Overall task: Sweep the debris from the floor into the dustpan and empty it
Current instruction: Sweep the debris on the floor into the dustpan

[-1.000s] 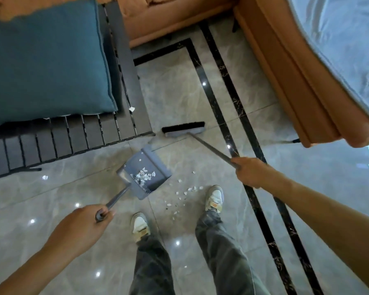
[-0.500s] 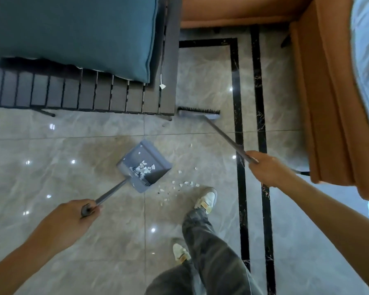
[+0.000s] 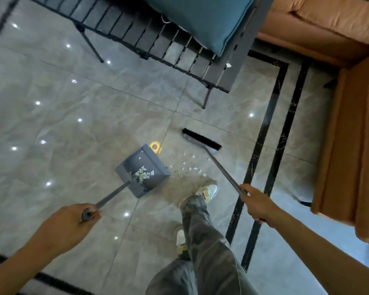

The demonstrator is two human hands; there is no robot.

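A grey long-handled dustpan (image 3: 144,169) rests on the tiled floor with white scraps inside it. My left hand (image 3: 68,226) grips the end of its handle at lower left. More white debris (image 3: 190,167) lies scattered on the floor just right of the pan's mouth. A broom (image 3: 201,141) with black bristles stands beyond the debris, its head on the floor. My right hand (image 3: 257,204) grips the broom's handle at mid right.
A dark slatted bench (image 3: 179,50) with a teal cushion (image 3: 202,20) stands beyond the pan; a white scrap (image 3: 228,65) lies on it. An orange sofa (image 3: 345,124) fills the right side. My feet (image 3: 207,189) stand just below the debris.
The view has swung round as I stepped, so the bench now sits at the top centre. The broom head has come away from the bench to just beyond the debris.
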